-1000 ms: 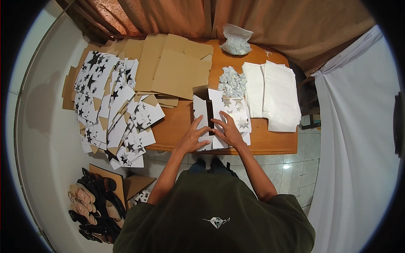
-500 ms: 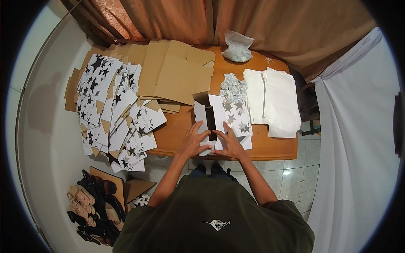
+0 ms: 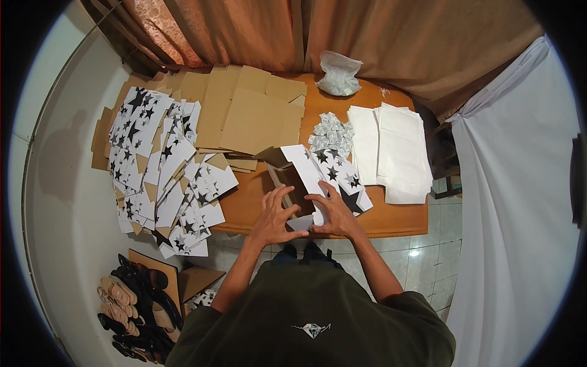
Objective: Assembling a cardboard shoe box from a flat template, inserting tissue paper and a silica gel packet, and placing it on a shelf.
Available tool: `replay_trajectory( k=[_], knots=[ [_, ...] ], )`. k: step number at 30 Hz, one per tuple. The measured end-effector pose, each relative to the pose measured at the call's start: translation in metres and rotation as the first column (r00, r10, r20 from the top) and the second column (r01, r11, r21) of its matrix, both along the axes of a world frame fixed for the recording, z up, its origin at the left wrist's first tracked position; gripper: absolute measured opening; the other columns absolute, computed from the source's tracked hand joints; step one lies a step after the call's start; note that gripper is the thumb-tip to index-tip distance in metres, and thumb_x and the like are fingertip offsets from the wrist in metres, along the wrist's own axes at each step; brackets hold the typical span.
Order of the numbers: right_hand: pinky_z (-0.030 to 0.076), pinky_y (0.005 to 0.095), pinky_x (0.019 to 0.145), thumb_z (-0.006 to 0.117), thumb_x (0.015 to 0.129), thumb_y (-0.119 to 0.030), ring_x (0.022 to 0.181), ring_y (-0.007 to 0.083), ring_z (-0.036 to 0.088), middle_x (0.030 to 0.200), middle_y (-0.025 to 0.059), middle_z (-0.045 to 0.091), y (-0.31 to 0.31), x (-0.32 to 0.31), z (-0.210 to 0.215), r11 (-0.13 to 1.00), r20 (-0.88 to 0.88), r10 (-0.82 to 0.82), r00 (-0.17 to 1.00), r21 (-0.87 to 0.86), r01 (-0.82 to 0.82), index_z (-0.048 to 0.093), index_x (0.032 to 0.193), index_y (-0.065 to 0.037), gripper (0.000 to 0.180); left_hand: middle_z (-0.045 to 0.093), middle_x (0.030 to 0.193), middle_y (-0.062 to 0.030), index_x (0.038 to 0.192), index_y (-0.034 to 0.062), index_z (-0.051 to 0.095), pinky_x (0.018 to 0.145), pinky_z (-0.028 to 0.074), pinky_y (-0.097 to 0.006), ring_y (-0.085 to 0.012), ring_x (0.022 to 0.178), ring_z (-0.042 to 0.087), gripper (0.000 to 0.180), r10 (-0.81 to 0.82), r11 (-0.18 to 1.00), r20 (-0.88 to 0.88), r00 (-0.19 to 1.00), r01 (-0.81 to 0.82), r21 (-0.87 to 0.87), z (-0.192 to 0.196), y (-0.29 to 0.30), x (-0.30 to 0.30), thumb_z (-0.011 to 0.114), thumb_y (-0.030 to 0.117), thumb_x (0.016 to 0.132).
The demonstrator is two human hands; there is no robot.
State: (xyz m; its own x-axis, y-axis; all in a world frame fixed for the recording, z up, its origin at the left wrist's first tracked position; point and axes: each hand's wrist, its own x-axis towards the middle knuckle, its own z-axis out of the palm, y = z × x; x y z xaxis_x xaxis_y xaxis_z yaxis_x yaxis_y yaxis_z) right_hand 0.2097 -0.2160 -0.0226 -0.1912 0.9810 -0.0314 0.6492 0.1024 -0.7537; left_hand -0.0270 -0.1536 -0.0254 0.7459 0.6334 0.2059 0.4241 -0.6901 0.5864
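- Since the earlier frames, both hands had slid nearer the table's front edge, and the box had turned, its far end now swung up-left and its brown inside showing.
- Its long axis ran from the front edge diagonally away and to the left; the open brown side faced left, the white star-printed panel faced up and right.
- It lay on the table at the middle of the front edge, right before the person.
- Left hand lay on the near end with fingers spread, pressing the brown inner side and a small flap; it was not closed around anything.
- Right hand rested on the white panel's near end, fingers bent over its edge, thumb toward the flap; whether it pinched the card I cannot tell.
- Just right of the box sat a heap of small folded papers, then stacks of white sheets.
- Left of it lay plain brown cardboard, and beyond that a spread of flat star-printed blanks overhanging the table's left end.
- A clear bag stood at the far edge.
- Brownish curtains hung behind; a white cloth covered something on the right.
- Sandals lay on the tiled floor at lower left.
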Motion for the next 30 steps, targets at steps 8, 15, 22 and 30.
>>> replay_trajectory(
  k=[8, 15, 22, 30],
  knots=[
    [0.038, 0.0504, 0.114, 0.088, 0.062, -0.024, 0.139, 0.0491, 0.037, 0.150, 0.0295, 0.034, -0.005, 0.002, 0.005, 1.000, -0.021, -0.002, 1.000, -0.011, 0.002, 0.054, 0.136, -0.022, 0.082, 0.053, 0.134, -0.0020, 0.112, 0.0176, 0.068, 0.111, 0.026, -0.059, -0.0259, 0.141, 0.039, 0.051, -0.012, 0.997, -0.228, 0.974, 0.031, 0.078, -0.005, 0.023, -0.006, 0.082, 0.003, 0.065],
    [0.042, 0.0493, 0.111, 0.088, 0.066, -0.031, 0.137, 0.0434, 0.044, 0.151, 0.0191, 0.038, -0.013, 0.004, 0.043, 0.998, -0.062, -0.065, 0.996, -0.031, 0.063, 0.057, 0.136, -0.023, 0.077, 0.064, 0.105, 0.0016, 0.093, 0.0133, 0.069, 0.099, 0.034, -0.049, -0.0200, 0.118, 0.056, 0.033, 0.006, 0.987, -0.133, 0.991, 0.016, 0.163, 0.041, 0.031, -0.013, 0.079, -0.003, 0.067],
    [0.042, 0.0482, 0.111, 0.093, 0.064, -0.031, 0.138, 0.0410, 0.044, 0.151, 0.0196, 0.039, -0.007, 0.019, 0.078, 0.991, -0.217, -0.073, 0.973, 0.093, 0.096, 0.060, 0.136, -0.023, 0.080, 0.064, 0.099, 0.0036, 0.093, 0.0141, 0.069, 0.093, 0.035, -0.044, -0.0189, 0.112, 0.059, 0.030, 0.050, 0.966, -0.017, 0.999, -0.044, 0.254, 0.101, 0.025, -0.019, 0.080, 0.003, 0.068],
    [0.029, 0.0395, 0.119, 0.092, 0.065, -0.015, 0.143, 0.0273, 0.038, 0.151, 0.0138, 0.042, 0.023, 0.042, 0.045, 0.988, -0.505, 0.133, 0.853, -0.002, -0.155, 0.057, 0.142, -0.011, 0.084, 0.064, 0.100, 0.0015, 0.100, 0.0156, 0.072, 0.088, 0.038, -0.044, -0.0198, 0.105, 0.058, 0.028, 0.007, 0.971, -0.040, 0.999, 0.003, 0.238, 0.135, 0.009, -0.012, 0.077, 0.009, 0.074]
  ],
)
